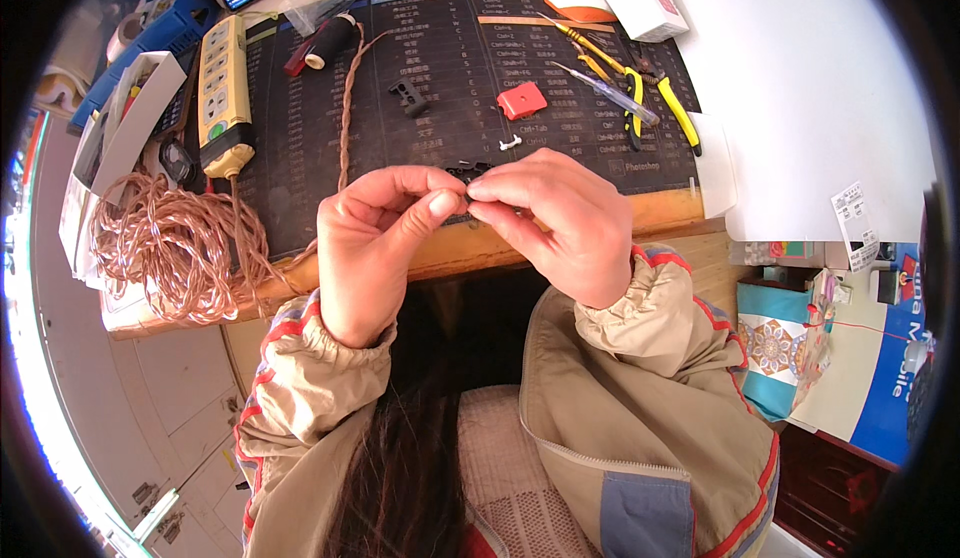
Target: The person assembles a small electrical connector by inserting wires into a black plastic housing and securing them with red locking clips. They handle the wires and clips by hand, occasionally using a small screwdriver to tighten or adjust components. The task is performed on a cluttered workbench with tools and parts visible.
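Observation:
My left hand point(375, 238) and my right hand point(555, 223) meet fingertip to fingertip over the front edge of the desk. Together they pinch a small black plastic part point(468, 171), mostly hidden by the fingers. Just beyond the fingers, on the dark desk mat point(300, 148), lie a tiny white piece point(511, 143), a red plastic block point(521, 101) and a second black part point(410, 97).
A coil of twisted copper-coloured wire point(165, 248) lies at the left, one strand running up the mat. Beside it sits a yellow power strip point(223, 93). Yellow-handled pliers point(650, 103) and a screwdriver point(605, 90) lie at the right, near a white sheet point(800, 88).

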Available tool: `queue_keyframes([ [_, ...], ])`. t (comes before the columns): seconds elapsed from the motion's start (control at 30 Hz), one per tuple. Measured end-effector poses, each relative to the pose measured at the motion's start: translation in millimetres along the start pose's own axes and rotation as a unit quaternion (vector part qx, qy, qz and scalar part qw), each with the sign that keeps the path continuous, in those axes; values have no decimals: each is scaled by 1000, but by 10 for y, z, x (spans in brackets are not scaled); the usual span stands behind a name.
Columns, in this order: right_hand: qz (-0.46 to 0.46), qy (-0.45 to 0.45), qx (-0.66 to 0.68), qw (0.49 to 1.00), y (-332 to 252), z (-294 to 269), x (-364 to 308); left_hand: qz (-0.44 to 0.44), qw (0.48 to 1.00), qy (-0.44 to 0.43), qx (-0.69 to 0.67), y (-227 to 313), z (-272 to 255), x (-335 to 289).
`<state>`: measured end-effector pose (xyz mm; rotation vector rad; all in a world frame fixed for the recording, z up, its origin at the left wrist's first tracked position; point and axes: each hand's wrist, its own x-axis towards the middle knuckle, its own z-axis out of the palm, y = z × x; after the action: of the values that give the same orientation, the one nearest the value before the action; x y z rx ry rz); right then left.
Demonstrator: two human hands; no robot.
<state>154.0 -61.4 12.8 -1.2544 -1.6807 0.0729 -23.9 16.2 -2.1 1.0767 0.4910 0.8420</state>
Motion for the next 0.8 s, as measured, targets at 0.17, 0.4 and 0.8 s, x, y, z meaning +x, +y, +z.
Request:
queue_keyframes([
  [0.17, 25, 61, -72, 995, 85, -122, -56, 81, 990, 95, 71, -1, -51, 139],
  [0.4, 571, 300, 362, 673, -370, 102, -1266, 36, 997, 57, -45, 11, -113, -763],
  [0.8, 118, 20, -130, 984, -196, 161, -670, -135, 971, 25, -196, -204, -75, -699],
])
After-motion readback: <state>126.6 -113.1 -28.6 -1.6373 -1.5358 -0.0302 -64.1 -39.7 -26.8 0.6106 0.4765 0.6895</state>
